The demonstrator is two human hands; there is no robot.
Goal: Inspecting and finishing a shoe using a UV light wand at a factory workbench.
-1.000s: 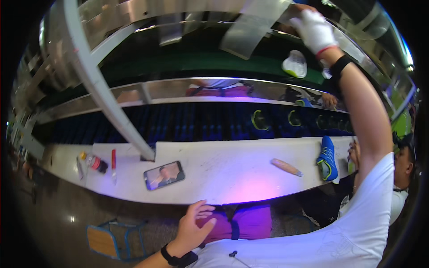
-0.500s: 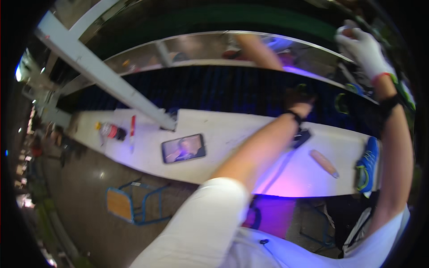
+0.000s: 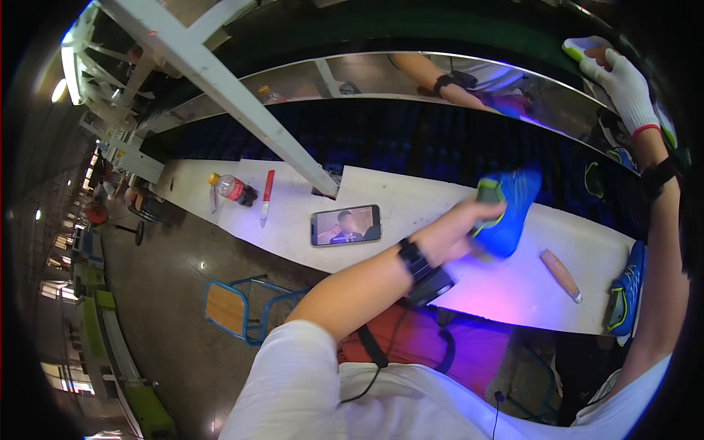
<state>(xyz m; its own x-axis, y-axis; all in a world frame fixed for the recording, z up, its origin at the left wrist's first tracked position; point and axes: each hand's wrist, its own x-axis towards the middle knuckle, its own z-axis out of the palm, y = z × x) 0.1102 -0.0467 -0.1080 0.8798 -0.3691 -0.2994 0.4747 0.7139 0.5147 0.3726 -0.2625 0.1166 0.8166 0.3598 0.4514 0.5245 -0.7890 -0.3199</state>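
My left hand (image 3: 458,231), bare with a black band on the wrist, grips a blue shoe (image 3: 519,209) by its lime-edged opening, above the white bench. At the far right my right hand (image 3: 623,84), in a white glove with a red cuff, is closed on a white and lime piece that looks like a shoe sole (image 3: 576,48). Its fingers partly cover the piece. Another blue shoe (image 3: 627,290) with lime trim stands at the bench's right end, under my right forearm. Between the shoes lies a wooden-handled tool (image 3: 561,275).
The white bench (image 3: 411,194) borders a dark slatted conveyor (image 3: 411,132) carrying another lime-trimmed shoe (image 3: 594,180). A phone (image 3: 346,225), a red cutter (image 3: 268,196) and a bottle (image 3: 236,191) lie left. A grey metal post (image 3: 242,110) slants across. A stool (image 3: 227,304) stands below.
My left hand has come back from over the conveyor toward me, now with a blue shoe in it. My right hand stays raised at the far right. The view has shifted.
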